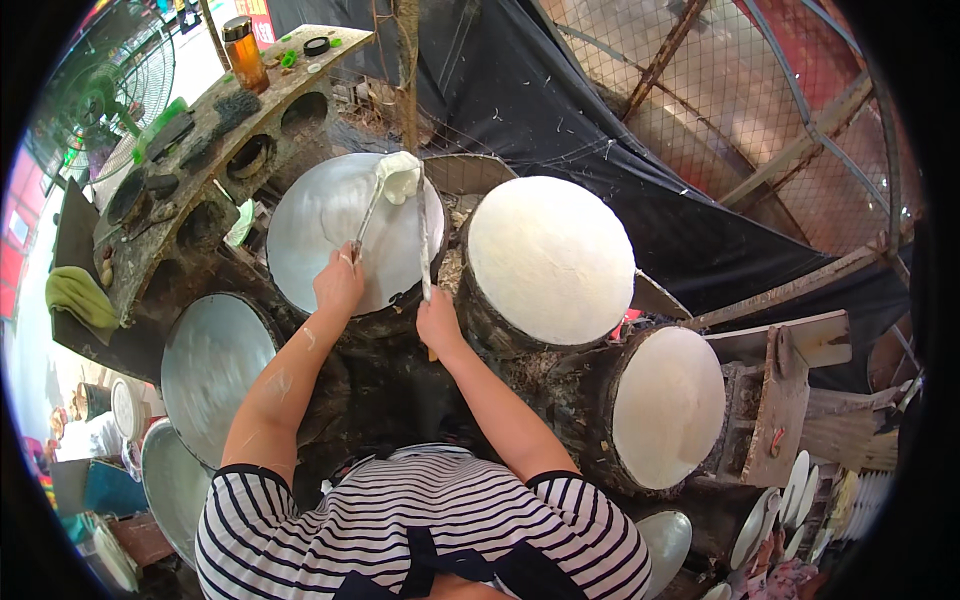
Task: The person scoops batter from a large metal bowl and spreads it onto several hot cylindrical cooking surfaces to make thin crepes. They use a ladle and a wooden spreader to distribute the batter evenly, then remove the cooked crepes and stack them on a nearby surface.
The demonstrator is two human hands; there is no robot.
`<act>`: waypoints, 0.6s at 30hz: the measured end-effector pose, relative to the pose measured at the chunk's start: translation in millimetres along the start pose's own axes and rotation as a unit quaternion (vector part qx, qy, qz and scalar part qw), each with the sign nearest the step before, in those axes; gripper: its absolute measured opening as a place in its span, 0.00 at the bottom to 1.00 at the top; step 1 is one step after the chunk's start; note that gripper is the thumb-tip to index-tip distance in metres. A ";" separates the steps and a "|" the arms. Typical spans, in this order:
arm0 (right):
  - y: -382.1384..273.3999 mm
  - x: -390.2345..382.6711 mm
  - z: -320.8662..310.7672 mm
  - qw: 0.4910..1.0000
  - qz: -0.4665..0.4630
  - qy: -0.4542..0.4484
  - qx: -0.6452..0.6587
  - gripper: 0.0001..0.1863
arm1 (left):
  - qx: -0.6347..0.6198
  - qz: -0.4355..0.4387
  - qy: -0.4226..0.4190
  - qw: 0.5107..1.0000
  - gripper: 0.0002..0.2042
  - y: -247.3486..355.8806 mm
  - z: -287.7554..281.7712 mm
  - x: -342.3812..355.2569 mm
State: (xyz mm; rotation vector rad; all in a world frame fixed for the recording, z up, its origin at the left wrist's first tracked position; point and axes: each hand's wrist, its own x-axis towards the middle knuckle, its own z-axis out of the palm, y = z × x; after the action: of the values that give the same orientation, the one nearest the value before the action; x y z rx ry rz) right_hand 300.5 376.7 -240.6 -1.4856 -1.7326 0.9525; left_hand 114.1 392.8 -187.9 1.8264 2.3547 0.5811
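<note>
Two-handed hold over a round metal pan (310, 215), seen from the head. My left grip (340, 282) is clamped on the slim handle of a ladle (368, 217); the handle slants up and away to the far right part of the pan, where its head is hidden under a thick white mass (400, 178). My right grip (437, 320) is clamped on a long, narrow stick (424, 225), smeared white along its length, its brownish butt showing below my fingers. The stick runs nearly straight away from me, its far end close against the right side of the white mass; I cannot tell whether they touch. Faint pale streaks mark the pan's surface. Right of it, a second round pan bears a broad white sheet (550, 260); nearer me and farther right, a third bears another white layer (668, 408). At left, a greyish pan (218, 375) stands below the tabletop (345, 38), which carries an amber bottle (246, 58).
</note>
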 end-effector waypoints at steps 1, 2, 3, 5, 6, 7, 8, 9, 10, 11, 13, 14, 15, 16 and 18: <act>0.4 6.8 1.1 1.000 -0.020 -0.004 -0.008 0.16 | 0.003 0.006 0.016 1.000 0.16 -3.1 1.1 -0.4; -3.3 12.7 0.6 0.999 -0.042 -0.010 -0.016 0.16 | 0.006 0.010 0.034 0.999 0.16 -8.6 2.0 1.0; -4.9 10.2 -2.4 0.999 -0.049 0.020 -0.011 0.15 | 0.009 0.015 0.052 0.998 0.16 -13.5 2.3 2.0; -4.8 3.2 -7.1 0.998 -0.035 0.053 -0.010 0.15 | 0.013 0.007 0.063 0.998 0.16 -19.1 2.9 0.8; -6.3 7.3 -3.0 0.998 -0.033 0.053 -0.021 0.15 | 0.013 0.005 0.068 0.998 0.16 -20.0 2.7 1.8; -9.7 12.2 4.1 0.998 -0.031 0.052 -0.032 0.15 | 0.002 -0.008 0.070 0.997 0.17 -20.3 2.1 4.5; -13.3 15.7 10.5 0.997 -0.027 0.049 -0.042 0.15 | -0.009 -0.023 0.071 0.997 0.17 -20.8 2.4 4.7; -17.0 27.9 14.3 0.997 -0.024 0.008 -0.066 0.16 | -0.020 -0.037 0.071 0.997 0.17 -21.1 2.8 4.9; -16.7 30.9 11.7 0.997 -0.016 0.005 -0.079 0.16 | -0.022 -0.050 0.070 0.996 0.17 -20.7 3.7 4.7; -26.5 33.9 4.1 0.996 -0.012 -0.001 -0.090 0.16 | -0.021 -0.066 0.074 0.995 0.18 -24.2 2.5 6.2; -26.4 29.4 -1.6 0.993 -0.030 0.046 -0.103 0.15 | -0.032 -0.085 0.078 0.993 0.18 -32.0 -0.4 4.8; -25.0 27.1 0.6 0.992 -0.026 0.051 -0.111 0.15 | -0.047 -0.086 0.083 0.992 0.18 -32.0 -1.8 5.9; -24.8 25.4 4.7 0.991 -0.022 0.056 -0.118 0.15 | -0.062 -0.088 0.089 0.990 0.18 -31.7 -4.0 7.4; -25.4 26.2 9.5 0.990 -0.017 0.061 -0.126 0.15 | -0.070 -0.099 0.081 0.989 0.18 -29.8 -6.2 9.1; -37.9 44.9 20.4 0.990 -0.010 0.018 -0.142 0.15 | -0.079 -0.122 0.068 0.987 0.18 -23.8 -12.3 12.0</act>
State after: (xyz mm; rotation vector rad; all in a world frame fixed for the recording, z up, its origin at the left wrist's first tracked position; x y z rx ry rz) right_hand 257.4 415.5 -218.0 -1.6483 -1.9137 0.6829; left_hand 85.3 396.5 -183.4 1.4468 2.4850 0.8550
